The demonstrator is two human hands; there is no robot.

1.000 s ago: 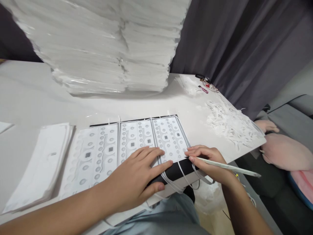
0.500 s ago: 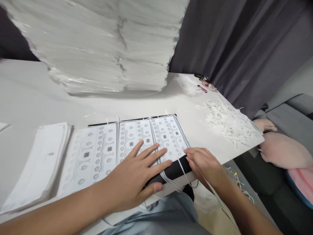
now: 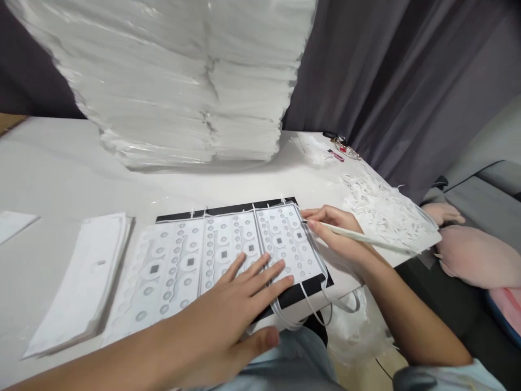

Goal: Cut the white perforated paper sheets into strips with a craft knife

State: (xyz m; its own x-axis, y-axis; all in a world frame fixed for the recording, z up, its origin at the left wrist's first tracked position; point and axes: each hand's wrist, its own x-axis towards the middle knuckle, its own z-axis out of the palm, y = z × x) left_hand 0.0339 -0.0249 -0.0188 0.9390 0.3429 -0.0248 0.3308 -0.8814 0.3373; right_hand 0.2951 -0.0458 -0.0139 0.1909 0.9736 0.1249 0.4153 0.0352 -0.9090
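Printed white sheets (image 3: 285, 239) with grey circles and small dark squares lie side by side on a black board (image 3: 228, 209). Thin white cords cross the board and sheets, with loose loops (image 3: 350, 307) hanging off the near edge. My left hand (image 3: 244, 304) lies flat on the sheets, fingers spread, holding nothing. At the board's far right corner, my right hand (image 3: 336, 231) pinches a long, thin pale cord (image 3: 366, 237). It looks dark at its tip, and its other end trails right over my forearm.
A tall plastic-wrapped white stack (image 3: 195, 98) stands behind the board. Folded white sheets (image 3: 77, 282) lie at left. A heap of white scraps (image 3: 378, 209) covers the table's right side, with a pink-handled tool (image 3: 336, 156) beyond. Pink plush items (image 3: 476, 252) sit at right.
My right hand has moved from the board's near right corner up to its far right corner, bringing the pale cord along. My left hand stays pressed on the sheets.
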